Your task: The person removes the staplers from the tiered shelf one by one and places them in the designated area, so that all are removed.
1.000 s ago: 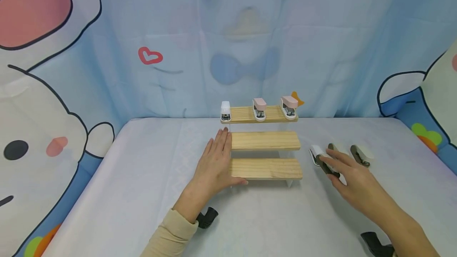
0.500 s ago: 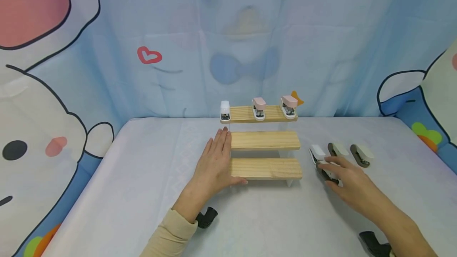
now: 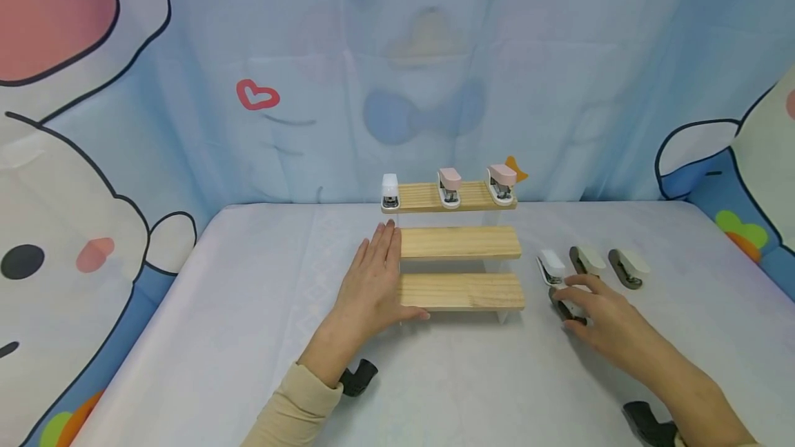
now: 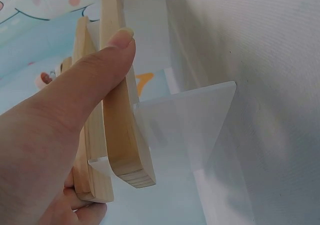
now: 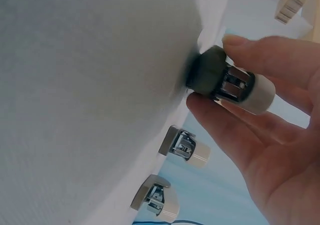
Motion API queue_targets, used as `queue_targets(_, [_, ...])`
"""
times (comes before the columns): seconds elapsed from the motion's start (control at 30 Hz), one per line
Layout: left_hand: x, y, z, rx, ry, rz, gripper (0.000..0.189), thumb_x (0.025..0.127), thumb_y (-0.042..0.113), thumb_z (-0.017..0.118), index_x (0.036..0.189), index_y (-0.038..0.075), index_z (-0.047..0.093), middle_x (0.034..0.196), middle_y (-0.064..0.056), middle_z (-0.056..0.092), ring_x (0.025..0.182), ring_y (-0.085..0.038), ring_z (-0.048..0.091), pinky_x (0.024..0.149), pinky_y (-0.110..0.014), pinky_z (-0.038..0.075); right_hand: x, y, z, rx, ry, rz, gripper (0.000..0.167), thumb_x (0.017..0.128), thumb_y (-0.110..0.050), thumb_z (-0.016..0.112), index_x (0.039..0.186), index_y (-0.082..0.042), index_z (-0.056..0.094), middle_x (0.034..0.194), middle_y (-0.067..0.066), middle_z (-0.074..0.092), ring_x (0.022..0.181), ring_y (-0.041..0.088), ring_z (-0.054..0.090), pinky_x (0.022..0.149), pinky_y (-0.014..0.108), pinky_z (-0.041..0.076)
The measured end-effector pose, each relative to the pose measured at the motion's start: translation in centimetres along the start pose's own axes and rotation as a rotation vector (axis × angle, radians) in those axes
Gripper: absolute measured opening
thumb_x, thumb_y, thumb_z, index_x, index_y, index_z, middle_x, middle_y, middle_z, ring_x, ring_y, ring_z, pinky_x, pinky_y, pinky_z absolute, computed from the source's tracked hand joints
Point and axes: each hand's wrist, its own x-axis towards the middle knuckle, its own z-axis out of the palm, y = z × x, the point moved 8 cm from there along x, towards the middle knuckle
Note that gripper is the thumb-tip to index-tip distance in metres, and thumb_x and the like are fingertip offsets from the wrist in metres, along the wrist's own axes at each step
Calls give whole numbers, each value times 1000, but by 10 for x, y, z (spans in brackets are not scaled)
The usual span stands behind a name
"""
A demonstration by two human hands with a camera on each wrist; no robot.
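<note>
My left hand (image 3: 369,285) lies along the left end of a three-tier wooden display rack (image 3: 461,243), its fingers straight and pressed together. The left thumb (image 4: 95,75) rests across the front of the lowest board (image 4: 122,130). To the right of the rack, my right hand (image 3: 611,312) holds a small stapler (image 5: 227,82) with a dark green base and cream top, between thumb and fingertips. It is at or very near the tabletop. Just behind it stands a white stapler (image 3: 551,266). Two green-and-cream staplers (image 3: 586,261) (image 3: 629,268) stand farther right.
On the top board are a white stapler (image 3: 390,192) and two pink-topped staplers (image 3: 449,188) (image 3: 500,185). Clear side panels (image 4: 190,115) support the boards. A white cloth (image 3: 248,309) covers the table, and a printed blue curtain (image 3: 310,33) hangs behind it.
My right hand has moved slightly toward the person with the green-and-cream stapler, away from the white stapler, uncovering the one behind. The left hand has stayed in place on the rack.
</note>
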Motion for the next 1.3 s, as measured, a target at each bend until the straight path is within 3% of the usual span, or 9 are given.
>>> queue_targets(0.6, [-1,1,-2,-13,13,7,138,62,67,83,157,-3,13,165,-18,17,154,-31,16,124,-47,23,-2,-4,-3,12,52,-41,38,75,-3,83,111,-2,69,121,28,55,102,47,62,74,51,58])
queue_targets(0.9, [0,1,-1,-14,-2,3,137,63,68,82,157,-2,11,166,-18,15,155,-31,14,125,-46,22,-1,-4,-4,-11,-47,55,41,82,-18,79,120,-6,67,132,32,50,109,51,60,80,60,55])
queue_targets(1.03, [0,1,-1,-12,-1,3,137,63,69,81,157,-2,11,166,-18,15,155,-31,14,125,-46,22,-1,-10,-18,0,4,41,41,85,-19,77,122,-5,65,134,30,49,112,52,58,80,61,55])
queue_targets(1.3, [0,0,0,-21,-7,-3,138,63,68,82,157,-2,11,166,-17,13,155,-30,13,125,-46,21,4,-31,-62,27,252,-118,46,81,-9,79,124,-1,63,133,26,50,109,46,58,78,62,54])
